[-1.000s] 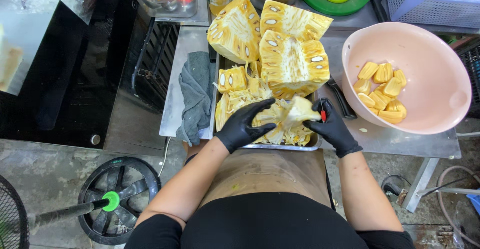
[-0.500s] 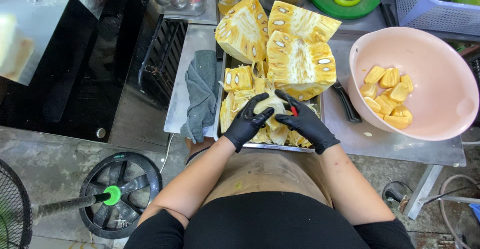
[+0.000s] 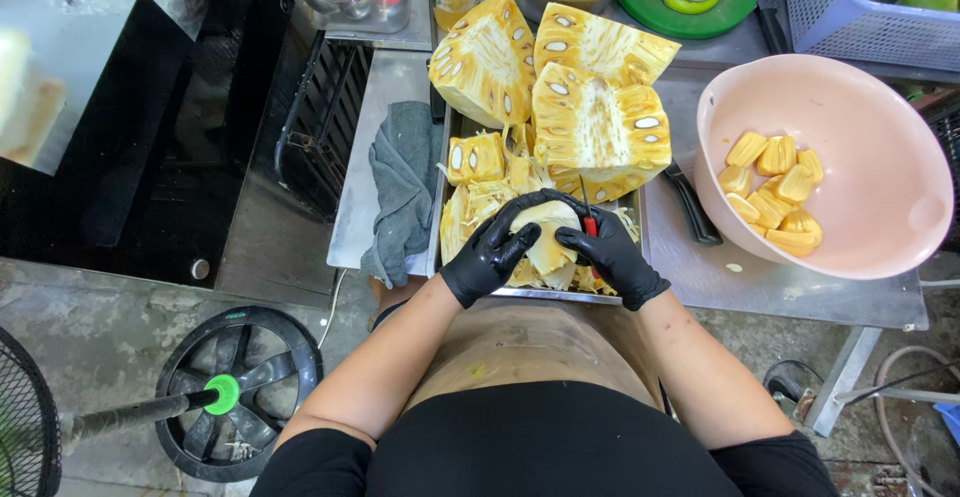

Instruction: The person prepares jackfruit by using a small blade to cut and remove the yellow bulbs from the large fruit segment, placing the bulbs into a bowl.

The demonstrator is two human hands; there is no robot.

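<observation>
Jackfruit pod (image 3: pixel 548 232) held over the metal tray (image 3: pixel 436 187), clamped between both gloved hands. Left hand (image 3: pixel 487 254) wraps its left side; right hand (image 3: pixel 610 252) grips the pod plus a red-handled knife (image 3: pixel 589 225). Risk: sticky, slick flesh could slip, driving the blade into the left fingers (image 3: pixel 520 242). Pink bowl (image 3: pixel 880 207) sits well apart, right.

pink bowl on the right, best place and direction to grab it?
Grip the pink bowl by its bare near-right rim, coming from the right. It sits upright and open, so the thin rim offers a pinch between inside and outside wall. The jackfruit pods lie on the left inner slope, and the black-handled knife lies close to its left edge, so that side is crowded.
</observation>
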